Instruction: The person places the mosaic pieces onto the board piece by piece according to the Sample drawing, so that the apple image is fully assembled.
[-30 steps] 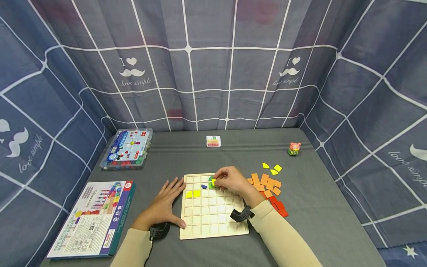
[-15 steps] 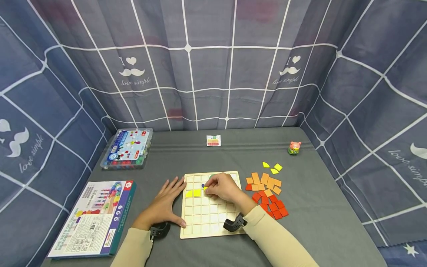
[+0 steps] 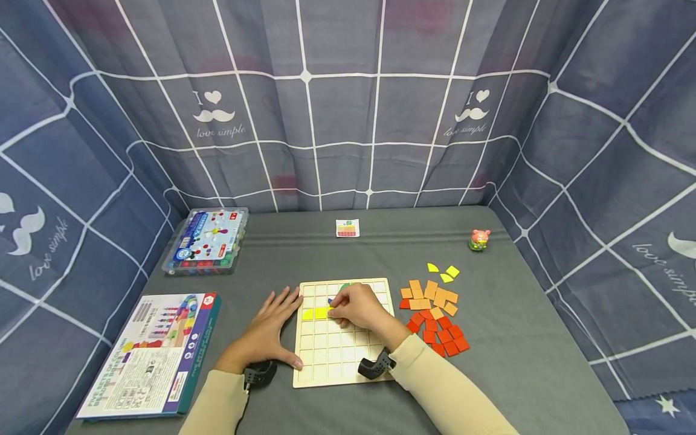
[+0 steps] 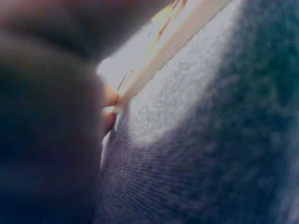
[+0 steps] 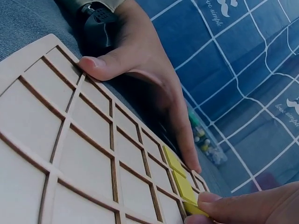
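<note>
Right hand [image 3: 356,309] shifted left, square yellow tile [image 5: 195,206]

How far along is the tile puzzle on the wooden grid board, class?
Done: two yellow tiles sit in the wooden grid board. In hand: the right hand presses a third yellow tile beside them; the left hand rests at the board's edge. Left: most cells are bare, and orange and red tiles wait alongside.
</note>
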`<state>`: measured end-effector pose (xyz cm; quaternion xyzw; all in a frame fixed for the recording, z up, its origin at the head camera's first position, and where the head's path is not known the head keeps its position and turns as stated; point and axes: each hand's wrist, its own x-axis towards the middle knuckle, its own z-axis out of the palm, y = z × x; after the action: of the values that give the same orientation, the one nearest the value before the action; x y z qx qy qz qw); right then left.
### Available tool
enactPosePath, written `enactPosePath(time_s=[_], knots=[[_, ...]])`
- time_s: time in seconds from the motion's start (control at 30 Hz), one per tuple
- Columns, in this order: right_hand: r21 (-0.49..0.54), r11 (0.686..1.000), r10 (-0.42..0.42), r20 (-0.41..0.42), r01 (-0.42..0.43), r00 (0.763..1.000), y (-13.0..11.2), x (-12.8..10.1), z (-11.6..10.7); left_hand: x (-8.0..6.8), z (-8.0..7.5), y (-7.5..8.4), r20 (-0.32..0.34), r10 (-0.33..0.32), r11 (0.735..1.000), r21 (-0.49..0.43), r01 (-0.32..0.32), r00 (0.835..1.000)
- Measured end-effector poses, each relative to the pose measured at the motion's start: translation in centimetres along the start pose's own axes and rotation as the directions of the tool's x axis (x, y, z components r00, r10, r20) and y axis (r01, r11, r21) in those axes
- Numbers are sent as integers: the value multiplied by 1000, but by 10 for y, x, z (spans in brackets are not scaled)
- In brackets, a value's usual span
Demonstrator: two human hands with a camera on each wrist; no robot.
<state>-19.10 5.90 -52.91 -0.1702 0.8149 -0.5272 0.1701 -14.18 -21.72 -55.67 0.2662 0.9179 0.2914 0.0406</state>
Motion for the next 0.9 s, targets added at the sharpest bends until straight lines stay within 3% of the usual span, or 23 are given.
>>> enactPosePath(time_s=[0.3,0.6,0.9], knots=[[-145,989,0,-11,-2,1000,-7,0,2,0,1,0,5,-12,1000,14,11,1000],[-184,983,-10,-21,6,1000,-4,0,4,0,1,-1,1,-9,1000,7,9,1000],[-270,959,-100,-51,83,994,-1,-5,8,-1,1,-2,0,-5,1000,17,5,1000]])
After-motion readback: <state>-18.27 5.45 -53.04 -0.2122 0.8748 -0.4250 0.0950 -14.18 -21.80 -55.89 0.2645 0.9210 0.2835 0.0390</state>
